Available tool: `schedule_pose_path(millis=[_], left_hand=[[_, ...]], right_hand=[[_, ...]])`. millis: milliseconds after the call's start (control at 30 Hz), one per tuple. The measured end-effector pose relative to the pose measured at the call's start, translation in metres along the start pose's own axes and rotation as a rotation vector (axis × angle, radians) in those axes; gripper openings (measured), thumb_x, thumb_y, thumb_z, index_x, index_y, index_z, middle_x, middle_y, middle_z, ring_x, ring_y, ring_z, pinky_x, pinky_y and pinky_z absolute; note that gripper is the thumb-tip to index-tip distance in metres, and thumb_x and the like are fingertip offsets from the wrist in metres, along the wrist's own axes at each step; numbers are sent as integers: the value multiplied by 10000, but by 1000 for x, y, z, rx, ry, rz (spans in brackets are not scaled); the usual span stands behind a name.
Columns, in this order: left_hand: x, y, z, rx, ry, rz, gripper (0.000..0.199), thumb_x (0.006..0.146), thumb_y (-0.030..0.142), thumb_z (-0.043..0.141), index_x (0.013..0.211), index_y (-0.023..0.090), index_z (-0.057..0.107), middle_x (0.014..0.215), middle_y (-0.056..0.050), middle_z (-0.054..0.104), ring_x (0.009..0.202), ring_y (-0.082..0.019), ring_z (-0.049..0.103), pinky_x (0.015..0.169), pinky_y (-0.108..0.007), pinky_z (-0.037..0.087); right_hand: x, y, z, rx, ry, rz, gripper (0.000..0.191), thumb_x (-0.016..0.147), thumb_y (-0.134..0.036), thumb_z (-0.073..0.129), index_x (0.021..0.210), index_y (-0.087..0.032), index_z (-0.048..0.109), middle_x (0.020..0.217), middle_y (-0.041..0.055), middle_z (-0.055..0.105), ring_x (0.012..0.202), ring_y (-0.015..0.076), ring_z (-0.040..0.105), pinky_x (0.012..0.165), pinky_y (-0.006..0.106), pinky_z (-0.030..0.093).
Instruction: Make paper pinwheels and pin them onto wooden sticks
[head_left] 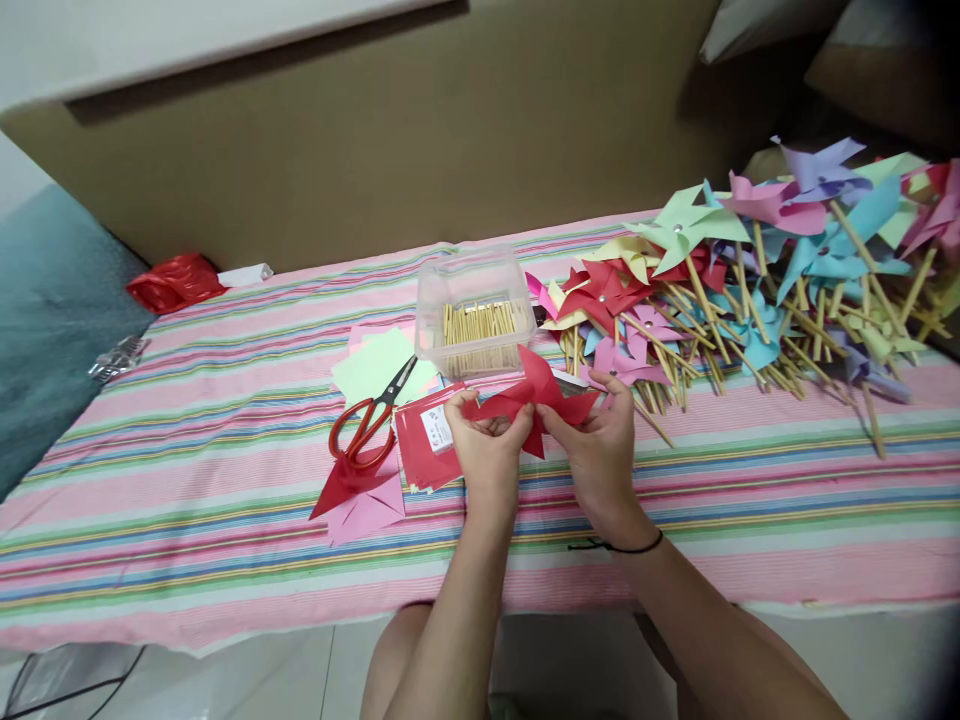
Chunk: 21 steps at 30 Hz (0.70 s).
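Observation:
Both hands pinch a red paper pinwheel [538, 388] above the striped cloth. My left hand [491, 440] has its fingers closed on the pinwheel's left side and lower middle. On the right side, my right hand [600, 435] grips it with thumb and fingers. Beside my left hand lies a stack of red paper [420, 450] with a small white card [436, 428] on it. Scissors with orange-red handles [367, 430] rest on paper sheets further left. Beyond the hands stands a clear plastic box [476, 310] of short wooden sticks.
Many coloured pinwheels on sticks [757, 270] are piled at the right. Pale green sheets [375, 368] lie left of the box. A red plastic bag [176, 284] sits at the far left, and a brown panel [390, 150] rises behind the striped cloth [225, 440].

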<state>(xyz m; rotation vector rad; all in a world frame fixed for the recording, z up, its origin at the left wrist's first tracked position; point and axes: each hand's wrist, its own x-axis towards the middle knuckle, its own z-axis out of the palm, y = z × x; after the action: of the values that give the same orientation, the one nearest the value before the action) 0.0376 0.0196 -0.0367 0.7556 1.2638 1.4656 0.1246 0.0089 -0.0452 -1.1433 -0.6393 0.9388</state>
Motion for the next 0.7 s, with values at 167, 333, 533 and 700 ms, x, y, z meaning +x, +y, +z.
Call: schedule_pose_path(millis=[167, 333, 533, 700], left_hand=[[6, 18, -10, 46, -163, -91, 537, 652, 341, 786, 1046, 220, 441, 698, 17, 689, 621, -147, 662, 623, -250, 470], [15, 24, -23, 92, -292, -167, 585, 604, 332, 819, 1036, 222, 440, 757, -7, 721, 662, -147, 669, 651, -251, 474], [16, 17, -26, 246, -397, -167, 626, 569, 231, 811, 1055, 207, 417, 571, 108, 558, 489, -64, 508, 524, -180, 387], [18, 14, -28, 290, -390, -127, 613, 567, 220, 792, 1053, 213, 419, 517, 126, 521, 435, -63, 470, 481, -172, 352]], right_hand=[[18, -3, -17, -87, -132, 98, 707, 557, -296, 842, 1113, -256, 407, 657, -41, 683, 579, 215, 686, 571, 360, 578], [34, -11, -31, -185, -373, 226, 738, 517, -281, 854, 1109, -242, 414, 544, -77, 633, 477, 172, 618, 464, 277, 503], [33, -9, -32, -216, -529, 231, 738, 562, -233, 815, 1164, -233, 390, 530, -99, 624, 453, 136, 581, 451, 229, 443], [31, -7, -32, -219, -544, 221, 729, 585, -225, 816, 1186, -232, 403, 500, -108, 598, 426, 140, 566, 418, 218, 410]])
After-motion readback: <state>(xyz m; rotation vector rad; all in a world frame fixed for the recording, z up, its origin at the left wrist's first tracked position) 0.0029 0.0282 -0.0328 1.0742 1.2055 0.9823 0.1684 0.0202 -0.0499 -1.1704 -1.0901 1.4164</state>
